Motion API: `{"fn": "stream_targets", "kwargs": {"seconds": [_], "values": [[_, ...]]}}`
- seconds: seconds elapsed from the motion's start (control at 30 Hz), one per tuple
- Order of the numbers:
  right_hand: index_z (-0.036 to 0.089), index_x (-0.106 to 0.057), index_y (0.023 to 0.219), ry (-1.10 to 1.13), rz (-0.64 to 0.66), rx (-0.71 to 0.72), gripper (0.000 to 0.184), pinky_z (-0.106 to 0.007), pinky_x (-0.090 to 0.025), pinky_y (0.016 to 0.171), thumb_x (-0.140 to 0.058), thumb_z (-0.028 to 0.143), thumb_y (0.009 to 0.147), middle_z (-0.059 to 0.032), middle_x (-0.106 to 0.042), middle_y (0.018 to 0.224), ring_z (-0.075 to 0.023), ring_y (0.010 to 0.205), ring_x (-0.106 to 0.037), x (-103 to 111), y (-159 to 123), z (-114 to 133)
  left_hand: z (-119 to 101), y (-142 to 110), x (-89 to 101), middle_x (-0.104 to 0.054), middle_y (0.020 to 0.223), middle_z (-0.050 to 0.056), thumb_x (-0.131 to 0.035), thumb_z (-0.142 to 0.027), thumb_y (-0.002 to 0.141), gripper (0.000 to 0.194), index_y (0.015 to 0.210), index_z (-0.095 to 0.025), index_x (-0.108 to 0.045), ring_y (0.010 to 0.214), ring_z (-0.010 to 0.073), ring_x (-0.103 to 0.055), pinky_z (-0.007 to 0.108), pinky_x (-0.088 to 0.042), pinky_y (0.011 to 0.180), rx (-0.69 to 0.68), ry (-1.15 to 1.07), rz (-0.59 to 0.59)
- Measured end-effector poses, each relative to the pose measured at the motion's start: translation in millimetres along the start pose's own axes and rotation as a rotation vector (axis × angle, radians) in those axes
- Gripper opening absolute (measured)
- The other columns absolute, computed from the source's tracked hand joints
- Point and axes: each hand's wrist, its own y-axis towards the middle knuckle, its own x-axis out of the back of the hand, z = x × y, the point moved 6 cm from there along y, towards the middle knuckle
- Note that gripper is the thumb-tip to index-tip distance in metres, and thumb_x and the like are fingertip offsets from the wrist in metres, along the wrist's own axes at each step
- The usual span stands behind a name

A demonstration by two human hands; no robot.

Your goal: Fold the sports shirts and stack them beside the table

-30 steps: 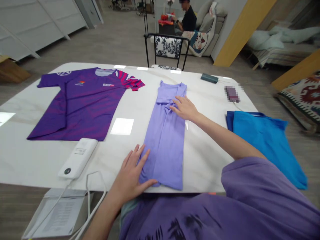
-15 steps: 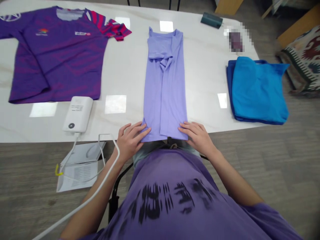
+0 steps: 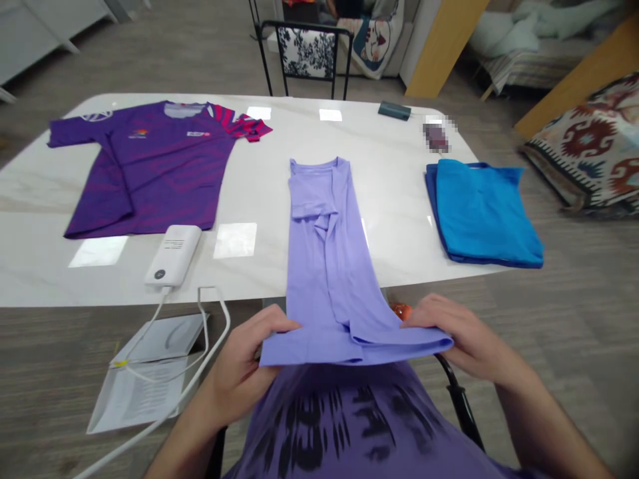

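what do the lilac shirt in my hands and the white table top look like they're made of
Lilac shirt: seemingly a thin, soft knit, matte; it drapes limply between the left hand and right hand. Table top: hard and polished, possibly marble or an imitation; it mirrors ceiling lights and shows faint veining.

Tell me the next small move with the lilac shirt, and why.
Probably carry the lifted hem forward toward the collar to fold the lilac shirt in half. Both hands, left hand and right hand, pinch its near corners, raised off the table edge. The sleeves are already folded in, so it lies as a narrow strip, with the collar end flat on the table.
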Motion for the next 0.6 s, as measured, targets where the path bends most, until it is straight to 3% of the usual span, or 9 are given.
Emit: {"fn": "stream_targets", "kwargs": {"seconds": [0.1, 0.2, 0.27, 0.37, 0.43, 0.5, 0.57, 0.6], "values": [[0.047, -0.077, 0.138, -0.088, -0.132, -0.036, 0.041, -0.05, -0.065, 0.087, -0.067, 0.027, 0.104, -0.005, -0.084, 0.119, -0.032, 0.106, -0.081, 39.2, 45.7, -4.0, -8.2, 53.3, 23.9, -0.071, 0.094, 0.005, -0.062, -0.038, 0.109, 0.021, 0.107, -0.022, -0.076, 0.084, 0.0215, -0.066, 0.033, -0.056, 0.077, 0.045, -0.028, -0.23], [0.039, -0.077, 0.133, -0.154, -0.236, -0.031, 0.038, -0.047, -0.064, 0.086, -0.064, 0.024, 0.101, -0.0054, -0.084, 0.116, -0.0322, 0.104, -0.08, 79.0, 127.4, -30.7, 10.4, 132.8, 59.4, -0.066, 0.089, 0.001, -0.064, -0.045, 0.108, 0.029, 0.1, -0.019, -0.073, 0.085, 0.0186, -0.062, 0.028, -0.052, 0.077, 0.048, -0.031, -0.492], [0.031, -0.078, 0.125, -0.17, -0.267, -0.023, 0.029, -0.043, -0.062, 0.085, -0.062, 0.026, 0.101, -0.006, -0.083, 0.11, -0.031, 0.1, -0.078, 102.7, 196.2, -63.0, 34.2, 196.7, 85.4, -0.065, 0.087, 0.0, -0.063, -0.048, 0.107, 0.034, 0.1, -0.016, -0.074, 0.084, 0.0173, -0.06, 0.027, -0.049, 0.078, 0.057, 0.014, -0.575], [0.022, -0.076, 0.12, -0.174, -0.288, -0.07, 0.024, -0.042, -0.061, 0.087, -0.059, 0.029, 0.104, -0.0085, -0.081, 0.106, -0.0316, 0.098, -0.075, 124.0, 304.2, -131.8, 81.6, 294.1, 119.4, -0.07, 0.093, 0.003, -0.056, -0.048, 0.108, 0.04, 0.105, -0.013, -0.075, 0.086, 0.0184, -0.061, 0.03, -0.05, 0.083, 0.137, 0.154, -0.563], [0.019, -0.074, 0.127, -0.213, -0.328, -0.16, 0.029, -0.047, -0.062, 0.095, -0.06, 0.033, 0.106, -0.0136, -0.081, 0.114, -0.0363, 0.106, -0.075, 125.0, 364.2, -182.2, 117.1, 344.5, 132.7, -0.075, 0.11, 0.011, -0.057, -0.047, 0.108, 0.041, 0.115, -0.011, -0.075, 0.097, 0.0238, -0.067, 0.037, -0.053, 0.093, 0.273, 0.304, -0.536], [0.015, -0.069, 0.144, -0.303, -0.381, -0.249, 0.045, -0.057, -0.059, 0.107, -0.063, 0.04, 0.107, -0.0217, -0.075, 0.137, -0.0444, 0.125, -0.071, 114.3, 403.3, -222.8, 144.9, 373.9, 133.2, -0.07, 0.138, 0.024, -0.062, -0.047, 0.107, 0.052, 0.139, -0.007, -0.069, 0.12, 0.0346, -0.069, 0.049, -0.052, 0.108, 0.382, 0.491, -0.529], [0.012, -0.057, 0.162, -0.392, -0.388, -0.261, 0.064, -0.067, -0.051, 0.12, -0.061, 0.048, 0.109, -0.0275, -0.061, 0.161, -0.0504, 0.145, -0.06, 91.7, 420.2, -245.2, 157.5, 384.8, 116.6, -0.055, 0.163, 0.03, -0.061, -0.049, 0.11, 0.066, 0.161, -0.007, -0.056, 0.147, 0.0432, -0.058, 0.059, -0.041, 0.124, 0.34, 0.664, -0.498], [0.011, -0.051, 0.168, -0.419, -0.37, -0.237, 0.071, -0.07, -0.045, 0.127, -0.058, 0.052, 0.111, -0.0281, -0.053, 0.17, -0.051, 0.153, -0.054, 77.3, 421.5, -250.0, 159.2, 384.7, 102.2, -0.05, 0.171, 0.029, -0.056, -0.05, 0.113, 0.068, 0.168, -0.01, -0.051, 0.158, 0.0437, -0.05, 0.062, -0.034, 0.132, 0.266, 0.729, -0.457]]}}
